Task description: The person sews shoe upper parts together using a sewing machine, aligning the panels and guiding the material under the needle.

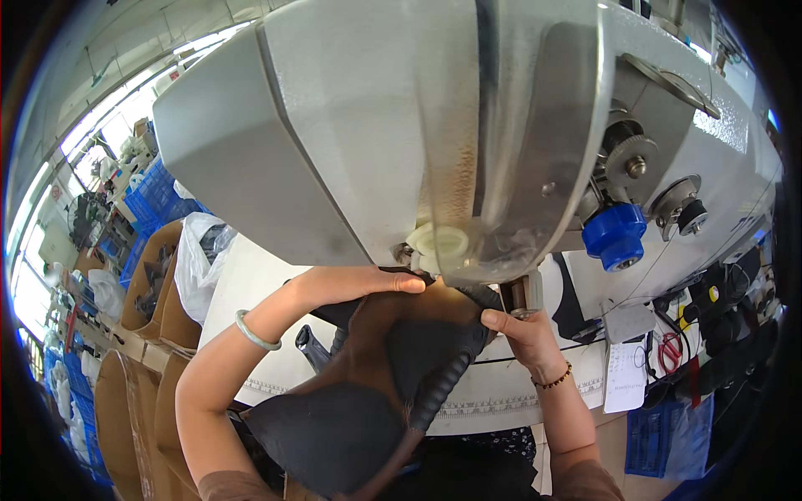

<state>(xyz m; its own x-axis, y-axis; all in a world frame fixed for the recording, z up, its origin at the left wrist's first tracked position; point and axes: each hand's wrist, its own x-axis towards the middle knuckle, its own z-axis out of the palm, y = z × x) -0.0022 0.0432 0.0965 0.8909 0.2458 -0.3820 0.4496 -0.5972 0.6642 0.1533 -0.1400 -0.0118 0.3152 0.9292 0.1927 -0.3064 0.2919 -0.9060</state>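
Two bare hands worked at one dark garment point(376, 384), which lay on the worktop point(238, 288) beneath the head of one sewing machine point(351, 108) and extended toward the person's lap. Left hand point(380, 282): the thumb rested on the garment's upper part; the remaining fingers were hidden, so whether they grasped the fabric could not be told. Right hand point(522, 334): the fingers pinched the garment's right edge, thumb uppermost, the other fingers largely concealed.

Two dark panels were visible on the garment, with brown sheer material between them and one ridged black strip along the right side. One bracelet encircled each wrist: a pale bangle point(257, 331) on the left, a beaded band point(551, 377) on the right. One blue knob point(614, 236) projected from the machine. One graduated strip point(493, 407) followed the worktop's front edge, partly covered by the garment.

The needle area was obscured by the machine head. At left stood at least two cardboard boxes point(125, 417); their contents were hard to identify.
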